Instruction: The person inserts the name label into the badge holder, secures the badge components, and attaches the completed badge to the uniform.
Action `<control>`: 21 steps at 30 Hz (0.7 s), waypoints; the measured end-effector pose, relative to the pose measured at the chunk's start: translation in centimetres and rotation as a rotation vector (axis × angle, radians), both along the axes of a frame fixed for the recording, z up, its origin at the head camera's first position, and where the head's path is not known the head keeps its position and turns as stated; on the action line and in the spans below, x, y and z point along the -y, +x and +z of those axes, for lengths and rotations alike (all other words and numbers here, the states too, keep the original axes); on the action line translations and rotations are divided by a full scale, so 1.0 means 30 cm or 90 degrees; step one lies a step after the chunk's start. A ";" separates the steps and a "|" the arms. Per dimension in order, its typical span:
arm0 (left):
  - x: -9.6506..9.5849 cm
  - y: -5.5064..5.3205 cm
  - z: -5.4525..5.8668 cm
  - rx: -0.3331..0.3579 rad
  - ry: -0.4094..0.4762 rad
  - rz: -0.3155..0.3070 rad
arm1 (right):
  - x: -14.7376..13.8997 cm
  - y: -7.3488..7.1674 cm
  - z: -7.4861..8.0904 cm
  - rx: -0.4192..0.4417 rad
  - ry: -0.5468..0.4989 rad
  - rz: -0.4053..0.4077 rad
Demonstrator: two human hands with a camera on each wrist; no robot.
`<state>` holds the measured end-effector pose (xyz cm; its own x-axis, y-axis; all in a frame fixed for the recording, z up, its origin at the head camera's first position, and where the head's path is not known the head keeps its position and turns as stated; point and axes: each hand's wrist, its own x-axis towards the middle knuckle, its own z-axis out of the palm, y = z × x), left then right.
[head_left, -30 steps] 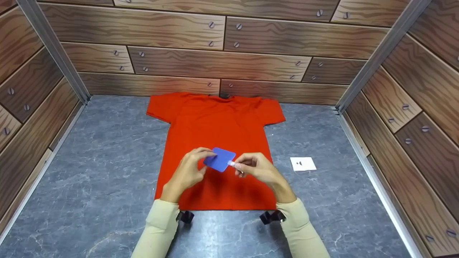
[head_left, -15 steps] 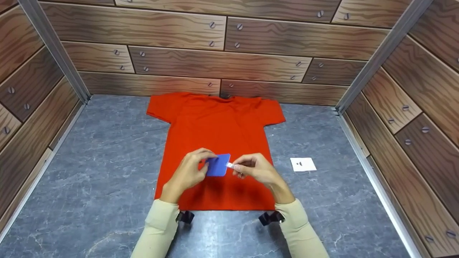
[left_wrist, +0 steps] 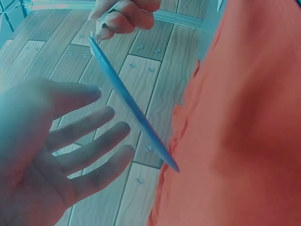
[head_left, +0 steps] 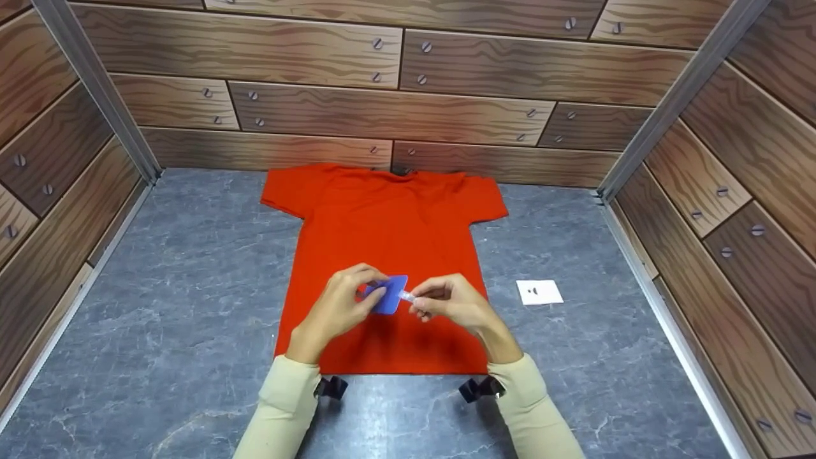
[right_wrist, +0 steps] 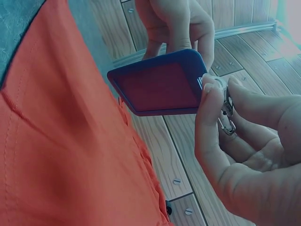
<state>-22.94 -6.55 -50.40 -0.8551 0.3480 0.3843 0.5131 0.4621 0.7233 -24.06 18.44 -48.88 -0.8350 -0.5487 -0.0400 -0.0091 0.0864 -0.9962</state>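
Observation:
A blue badge holder (head_left: pixel 391 296) with a reddish window (right_wrist: pixel 157 89) hangs tilted over the red T-shirt (head_left: pixel 389 236). My right hand (head_left: pixel 456 303) pinches its clear strap (head_left: pixel 407 296) between thumb and forefinger. A metal clip (right_wrist: pixel 227 107) shows between those fingers in the right wrist view. My left hand (head_left: pixel 341 303) is beside the far end of the holder, its thumb and fingertips overlapping it in the head view. In the left wrist view the fingers (left_wrist: pixel 91 146) of that hand are spread and relaxed, with a gap between them and the holder's edge.
The T-shirt lies flat on the grey marbled surface (head_left: pixel 204 268), collar toward the back wall. A white card (head_left: pixel 539 292) with small dark marks lies to its right. Wood-patterned panels (head_left: pixel 306 105) enclose the back and both sides.
The badge holder has turned in my right hand, from tilted flat toward a more edge-on angle, and shifted slightly left. My left thumb has come in over its near face. Shirt and card stay put.

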 end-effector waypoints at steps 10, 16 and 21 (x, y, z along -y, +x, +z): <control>-0.008 0.015 0.023 -0.004 -0.003 -0.015 | 0.001 -0.001 -0.006 -0.024 0.003 0.025; -0.015 0.019 0.025 -0.007 -0.017 0.000 | 0.004 -0.001 -0.007 -0.053 0.023 0.029; -0.022 0.021 0.027 -0.014 -0.022 0.007 | 0.006 -0.001 -0.009 -0.067 0.033 0.032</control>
<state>-22.29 -5.91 -49.60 -0.8502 0.3521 0.3913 0.5238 0.4928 0.6948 -24.08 18.26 -49.16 -0.8071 -0.5901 0.0171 -0.1187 0.1339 -0.9839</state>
